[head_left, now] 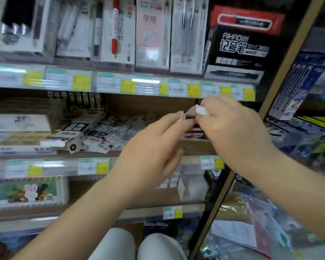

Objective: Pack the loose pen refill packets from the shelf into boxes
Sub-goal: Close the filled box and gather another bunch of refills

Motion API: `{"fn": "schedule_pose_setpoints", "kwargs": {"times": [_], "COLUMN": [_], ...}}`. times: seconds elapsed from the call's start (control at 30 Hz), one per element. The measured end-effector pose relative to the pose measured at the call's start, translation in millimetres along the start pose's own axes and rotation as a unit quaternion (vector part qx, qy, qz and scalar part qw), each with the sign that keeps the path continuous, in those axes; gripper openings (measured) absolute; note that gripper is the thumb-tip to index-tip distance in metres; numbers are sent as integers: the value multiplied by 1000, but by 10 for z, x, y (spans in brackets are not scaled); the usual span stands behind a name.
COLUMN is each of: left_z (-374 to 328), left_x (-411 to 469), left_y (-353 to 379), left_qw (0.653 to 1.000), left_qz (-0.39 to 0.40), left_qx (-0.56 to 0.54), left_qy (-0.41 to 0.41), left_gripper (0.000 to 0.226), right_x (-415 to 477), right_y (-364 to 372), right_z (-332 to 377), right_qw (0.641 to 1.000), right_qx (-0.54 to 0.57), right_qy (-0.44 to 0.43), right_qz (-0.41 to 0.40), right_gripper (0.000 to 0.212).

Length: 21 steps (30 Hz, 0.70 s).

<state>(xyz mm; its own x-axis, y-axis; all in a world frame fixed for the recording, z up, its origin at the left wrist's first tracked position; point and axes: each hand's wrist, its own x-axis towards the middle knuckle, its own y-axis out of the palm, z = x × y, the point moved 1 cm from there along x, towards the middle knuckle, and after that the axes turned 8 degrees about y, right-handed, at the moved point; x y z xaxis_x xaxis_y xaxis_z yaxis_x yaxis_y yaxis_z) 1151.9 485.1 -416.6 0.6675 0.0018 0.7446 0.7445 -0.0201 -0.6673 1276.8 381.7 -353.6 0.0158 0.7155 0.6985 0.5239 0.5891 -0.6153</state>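
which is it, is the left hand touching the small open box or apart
Touching. The head view shows the left hand pinching a flap of the small open box, which the right hand also holds.

Room above packets point(118, 128); stacked boxes point(21, 122) left
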Motion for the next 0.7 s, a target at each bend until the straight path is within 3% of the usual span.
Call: {"fn": "schedule_pose_setpoints", "kwargs": {"times": [0.13, 0.3, 0.4, 0.5, 0.63, 0.7], "left_z": [292, 771, 1015, 1250, 1600, 1713], "left_x": [-291, -386, -237, 19, 245, 263], "left_y": [288, 400, 486, 684, 1032, 1187], "left_qw": [993, 976, 955, 939, 912, 901], "left_qz": [75, 119, 157, 209, 306, 351], "left_qx": [49, 46, 44, 70, 106, 116], "left_qy": [-71, -178, -247, -264, -251, -229], "left_gripper": [54, 25, 24, 32, 53, 55], "right_x": [-112, -239, -291, -272, -339, -407], "right_y": [594, 1131, 1362, 1404, 1376, 1345], "right_z": [0, 43, 124, 167, 170, 173], "right_qw": [997, 996, 995, 994, 979, 971], "right_qx": [-41, -20, -21, 49, 167, 205], "right_qy": [-70, -77, -66, -22, -100, -112], "right_qz": [-1, 30, 67, 93, 64, 38], "right_gripper": [25, 17, 16, 3, 27, 28]}}
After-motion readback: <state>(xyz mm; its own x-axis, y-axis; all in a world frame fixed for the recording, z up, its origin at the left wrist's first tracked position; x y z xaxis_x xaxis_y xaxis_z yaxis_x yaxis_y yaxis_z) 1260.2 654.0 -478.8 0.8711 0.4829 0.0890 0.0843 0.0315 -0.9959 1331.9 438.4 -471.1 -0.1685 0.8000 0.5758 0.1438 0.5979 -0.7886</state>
